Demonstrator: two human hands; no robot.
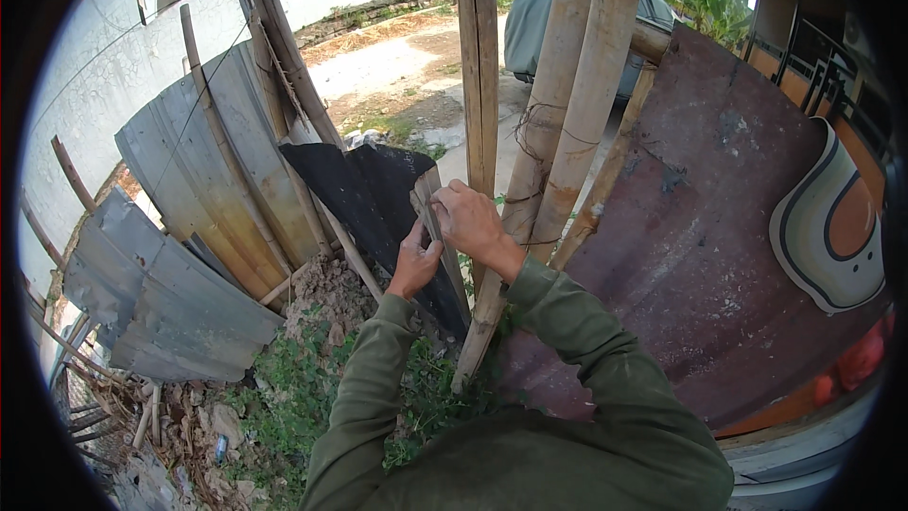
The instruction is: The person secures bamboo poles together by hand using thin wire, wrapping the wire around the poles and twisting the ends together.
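Observation:
In front of me a black sheet [371,197] stands upright, its right edge against a narrow wooden slat [456,276]. My left hand [416,263] is closed around a short greyish wooden strip [425,210] at that edge, thumb toward the right. Close above it, my right hand [470,222] has its fingers curled and pinched against the strip's upper part. Whatever small thing those fingertips may hold is hidden. Just beyond the right hand rises a squared wooden post [480,85].
Thick bamboo poles [558,104] bound with wire stand right of my hands. A dark red sheet [681,227] with a curved painted board [832,222] leans farther right. Grey corrugated sheets [180,293] and thin poles [222,123] line the left. Green plants [293,397] and rubble [331,293] lie below.

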